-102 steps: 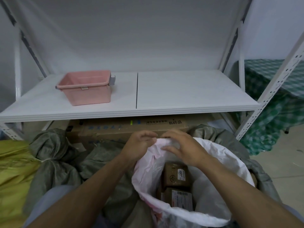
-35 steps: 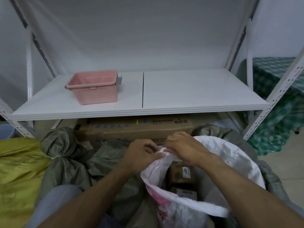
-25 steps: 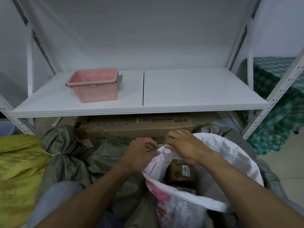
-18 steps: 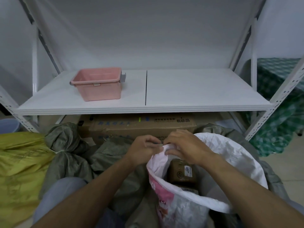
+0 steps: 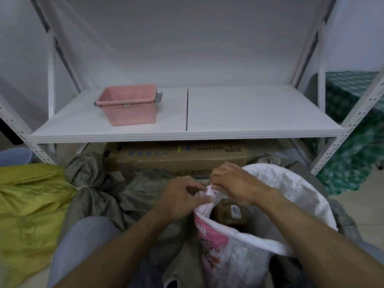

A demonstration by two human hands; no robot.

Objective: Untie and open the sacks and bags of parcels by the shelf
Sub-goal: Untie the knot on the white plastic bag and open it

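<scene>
Clearly the white sack [image 5: 291,196] stands on the floor just in front of the shelf [image 5: 249,113], at the right of the person's knees, and its mouth is already wide open. Both hands meet at the far left part of its rim: the left hand [image 5: 182,201] pinches a bunch of the white fabric from the outer side, and the right hand [image 5: 236,185] curls its fingers over the same edge from the inner side. They almost touch, so I think the next pull spreads this edge sideways. Inside the sack sits a brown parcel [image 5: 229,214] with a label, just under the right hand; a second one below it is hard to see. To the left lies a grey-green sack [image 5: 87,179] whose neck is tied with string, nearer to the left hand, and beside it a yellow sack [image 5: 27,204]. A cardboard box [image 5: 182,157] lies under the shelf, and a pink tub [image 5: 128,104], showing nothing inside, stands on it.
</scene>
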